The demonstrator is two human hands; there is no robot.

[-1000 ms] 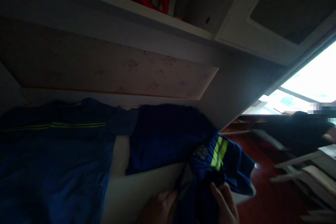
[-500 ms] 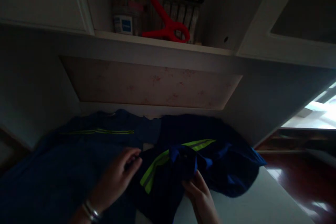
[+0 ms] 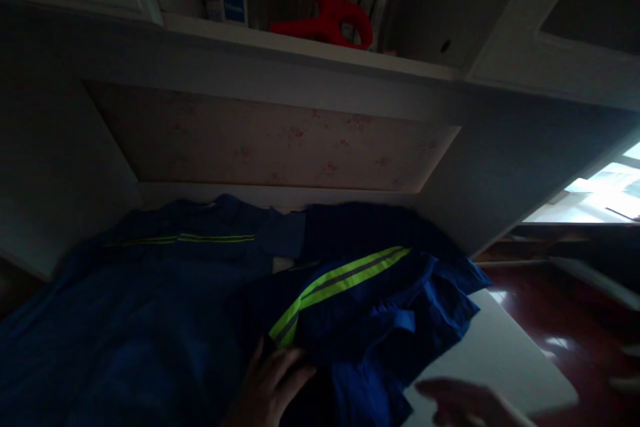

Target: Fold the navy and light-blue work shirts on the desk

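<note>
A dark blue garment (image 3: 350, 327) with a yellow-green and grey reflective stripe lies rumpled on the white table (image 3: 505, 347). My left hand (image 3: 273, 383) rests on its near left part, below the stripe's lower end, fingers spread over the cloth. At the lower right, over the bare tabletop, my right hand (image 3: 465, 403) is blurred, apart from the garment, its visible fingers apart with nothing seen in them. A second blue work shirt (image 3: 150, 307), with thin yellow lines across its chest, is laid out flat on the left.
Above the table runs a cabinet shelf (image 3: 310, 50) with a red plastic clamp (image 3: 330, 17) and a labelled clear container (image 3: 227, 0). A flower-patterned panel (image 3: 280, 140) stands behind the shirts. On the right are a side panel (image 3: 500, 160) and a reddish floor (image 3: 530, 320).
My right hand has let go of the garment and moved right. My left hand has come down onto the cloth. The garment lies flatter, its stripe more exposed; the view has tilted down.
</note>
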